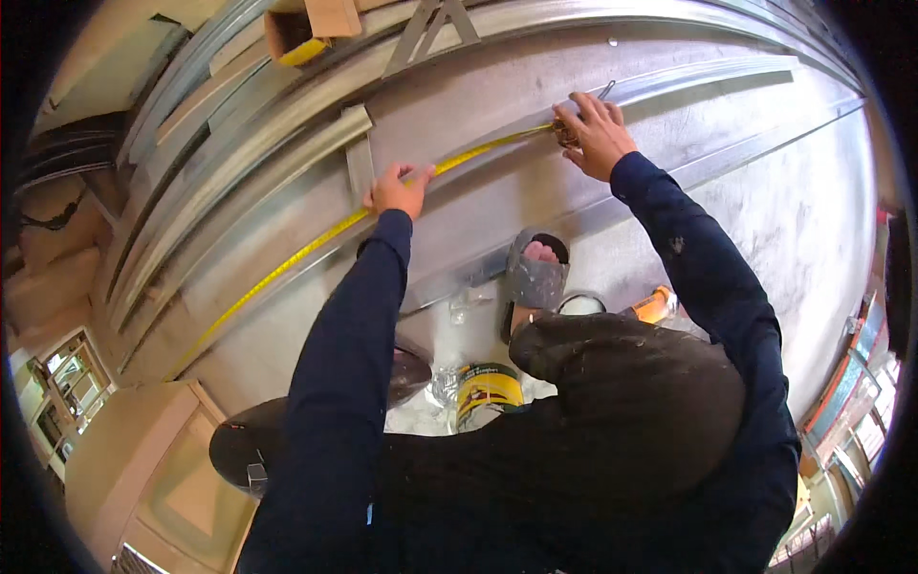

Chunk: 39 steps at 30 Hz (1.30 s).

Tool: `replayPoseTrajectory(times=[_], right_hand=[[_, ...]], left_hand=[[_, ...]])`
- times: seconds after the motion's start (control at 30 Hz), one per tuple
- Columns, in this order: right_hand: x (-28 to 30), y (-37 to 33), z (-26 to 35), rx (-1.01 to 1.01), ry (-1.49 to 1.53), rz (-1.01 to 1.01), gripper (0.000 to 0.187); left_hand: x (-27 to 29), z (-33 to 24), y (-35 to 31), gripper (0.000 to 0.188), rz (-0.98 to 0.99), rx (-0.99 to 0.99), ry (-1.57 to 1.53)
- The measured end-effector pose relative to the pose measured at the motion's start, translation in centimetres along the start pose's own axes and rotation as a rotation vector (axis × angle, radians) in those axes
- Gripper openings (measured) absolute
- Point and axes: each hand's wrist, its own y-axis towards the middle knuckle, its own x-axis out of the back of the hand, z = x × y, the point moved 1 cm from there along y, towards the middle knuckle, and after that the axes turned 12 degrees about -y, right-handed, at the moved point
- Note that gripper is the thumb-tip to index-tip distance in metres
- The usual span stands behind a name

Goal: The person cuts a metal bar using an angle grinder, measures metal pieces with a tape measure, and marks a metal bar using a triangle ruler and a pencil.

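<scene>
Knee (650,402): bent, in black.
Left hand (397,191): fingers pinched on yellow tape (287,265).
Right hand (598,137): fingers curled round tape case (566,137).

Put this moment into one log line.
left fingers: touching yellow tape | right fingers: holding tape case | tape: drawn out past left fingers | nearby: metal strip, grey sandal

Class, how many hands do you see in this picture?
2: left hand on the yellow tape, left of centre; right hand holding the tape case, farther right.
</scene>
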Motion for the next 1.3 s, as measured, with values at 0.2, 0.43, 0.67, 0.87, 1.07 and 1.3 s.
replayPoseTrajectory(times=[0.2,0.43,0.67,0.87,1.07,1.3], right_hand=[[-1.4,-5.2,6.1,0.154,0.261,-0.012,0.048],[-3.0,-17.7,10.4,0.069,0.484,0.049,0.032],[-4.2,-31.3,13.9,-0.537,0.231,0.206,0.037],[-4.7,-35.8,19.4,-0.560,0.119,0.381,0.038],[-5.6,-35.8,18.8,-0.636,0.245,0.371,0.033],[-11.8,-34.8,21.1,-0.552,0.201,0.308,0.022]], left_hand=[[0.4,-0.9,0.0,0.055,0.068,0.019,-0.001],[-1.6,1.0,1.5,0.053,0.106,-0.011,-0.034],[-0.8,3.0,3.3,0.052,0.178,-0.125,-0.142],[-1.2,4.0,4.7,0.062,0.136,-0.093,-0.066],[-2.0,3.8,5.7,0.065,0.118,0.003,0.199],[1.3,4.1,5.6,0.070,0.258,0.050,0.438]])
